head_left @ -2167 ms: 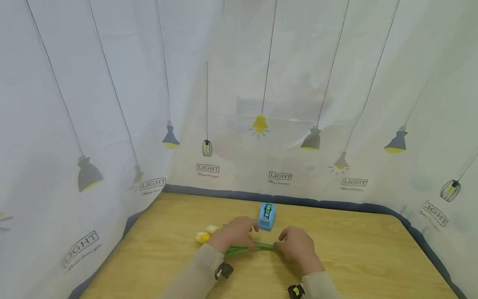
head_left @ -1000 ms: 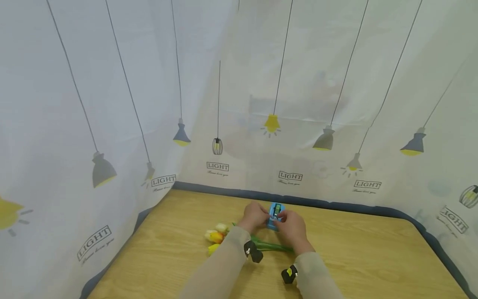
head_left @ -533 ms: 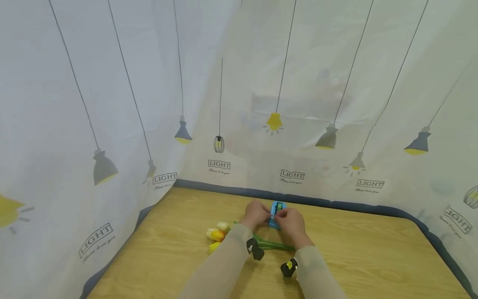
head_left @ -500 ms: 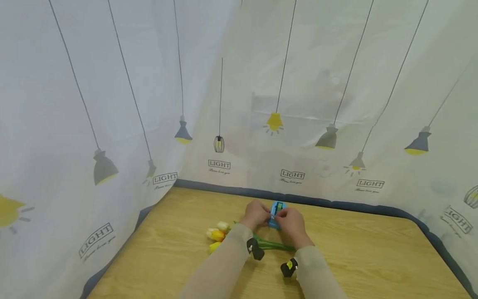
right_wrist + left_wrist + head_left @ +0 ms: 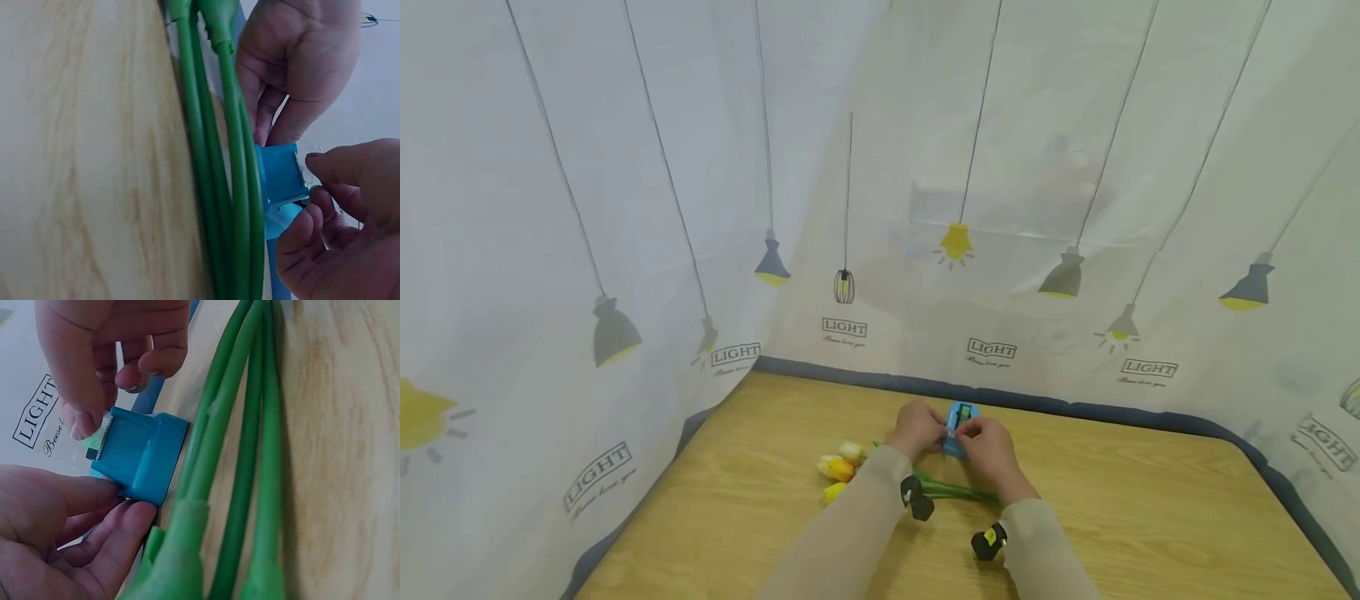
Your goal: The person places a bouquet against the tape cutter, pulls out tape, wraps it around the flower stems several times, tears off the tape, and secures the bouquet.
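A blue tape dispenser (image 5: 953,447) stands near the back of the wooden table. My left hand (image 5: 917,429) holds its side between thumb and fingers, clearest in the left wrist view, where the dispenser (image 5: 134,450) shows its toothed cutting edge. Over that edge, my right hand (image 5: 990,452) pinches the end of the clear tape (image 5: 95,440) with thumb and index finger; its other fingers are loosely curled. Closer to me lies a bunch of tulips, with yellow, orange and white blooms (image 5: 837,469) to the left and green stems (image 5: 958,490) running right beneath my forearms.
The wooden tabletop (image 5: 1150,517) ends at a dark blue padded edge (image 5: 1022,400). White cloth (image 5: 880,167) printed with hanging lamps stands behind and at both sides. Black wrist cameras (image 5: 917,497) sit on my sleeves, just above the stems.
Both hands have left the tulip stems and moved back to the tape dispenser, the left to its side, the right to its tape. During the last half second they barely move.
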The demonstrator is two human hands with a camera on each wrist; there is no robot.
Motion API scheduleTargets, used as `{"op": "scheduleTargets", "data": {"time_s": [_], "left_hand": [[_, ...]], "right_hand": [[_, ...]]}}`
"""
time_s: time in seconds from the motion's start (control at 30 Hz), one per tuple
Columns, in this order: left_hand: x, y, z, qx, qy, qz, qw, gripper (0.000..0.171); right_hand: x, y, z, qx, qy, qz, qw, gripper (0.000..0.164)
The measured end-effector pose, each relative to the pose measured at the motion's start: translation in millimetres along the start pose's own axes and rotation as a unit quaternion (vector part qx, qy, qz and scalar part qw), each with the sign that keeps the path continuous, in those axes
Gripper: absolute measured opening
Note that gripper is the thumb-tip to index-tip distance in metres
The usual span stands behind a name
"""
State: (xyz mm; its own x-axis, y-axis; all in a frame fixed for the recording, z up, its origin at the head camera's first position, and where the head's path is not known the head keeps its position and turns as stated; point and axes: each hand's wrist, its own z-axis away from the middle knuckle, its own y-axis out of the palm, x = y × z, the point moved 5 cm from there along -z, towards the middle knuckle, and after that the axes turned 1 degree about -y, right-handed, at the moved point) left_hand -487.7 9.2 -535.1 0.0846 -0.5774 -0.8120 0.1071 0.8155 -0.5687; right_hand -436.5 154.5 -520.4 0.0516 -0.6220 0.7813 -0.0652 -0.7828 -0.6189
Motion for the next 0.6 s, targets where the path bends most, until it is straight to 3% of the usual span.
{"op": "scheduleTargets", "data": {"time_s": [0.13, 0.27, 0.6], "left_hand": [[-0.1, 1.2, -2.9, -0.001, 0.001, 0.000, 1.0000, 0.007], [0.5, 1.0, -4.1, -0.003, -0.005, 0.002, 1.0000, 0.006], [1.1, 3.2, -4.0, -0.012, -0.006, -0.007, 0.9999, 0.007]], "right_hand": [[4.4, -0.1, 0.8, 0.004, -0.022, 0.035, 0.999, 0.003], [9.7, -0.9, 2.2, 0.002, -0.046, 0.062, 0.997, 0.007], [7.3, -4.7, 6.3, -0.067, -0.051, 0.037, 0.996, 0.006]]}}
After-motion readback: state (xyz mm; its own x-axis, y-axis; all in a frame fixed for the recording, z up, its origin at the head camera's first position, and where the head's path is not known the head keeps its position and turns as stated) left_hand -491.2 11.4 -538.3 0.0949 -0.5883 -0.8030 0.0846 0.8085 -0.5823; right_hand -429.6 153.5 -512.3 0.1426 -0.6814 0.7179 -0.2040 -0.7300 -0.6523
